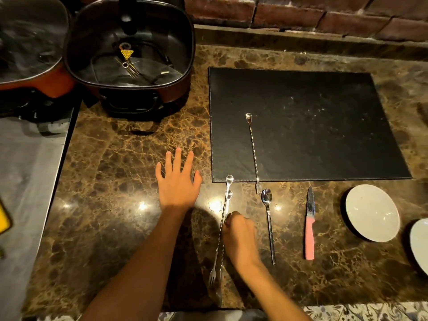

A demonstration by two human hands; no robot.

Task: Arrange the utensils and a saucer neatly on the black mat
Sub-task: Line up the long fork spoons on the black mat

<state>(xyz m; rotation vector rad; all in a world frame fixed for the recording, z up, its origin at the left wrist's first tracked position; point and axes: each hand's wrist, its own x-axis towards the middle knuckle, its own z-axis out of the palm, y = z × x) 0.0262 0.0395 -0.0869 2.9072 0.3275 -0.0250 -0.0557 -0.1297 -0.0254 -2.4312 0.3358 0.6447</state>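
Observation:
A black mat (pixel 312 126) lies on the marble counter. One twisted bar spoon (pixel 253 149) rests on the mat's left part, its fork end hanging over the near edge. My right hand (pixel 239 237) is closed around two more twisted bar spoons (pixel 222 228) in front of the mat's near left corner. My left hand (pixel 177 179) rests flat and spread on the counter left of the mat. A plain spoon (pixel 268 223), a pink-handled knife (pixel 309 225) and a white saucer (pixel 372 213) lie in front of the mat.
A second white dish (pixel 420 244) shows at the right edge. A dark electric pot (pixel 129 49) with a cord inside stands at the back left, beside a glass lid (pixel 30 38). A brick wall (pixel 301 15) runs along the back. The counter's left edge drops to a grey surface (pixel 27 172).

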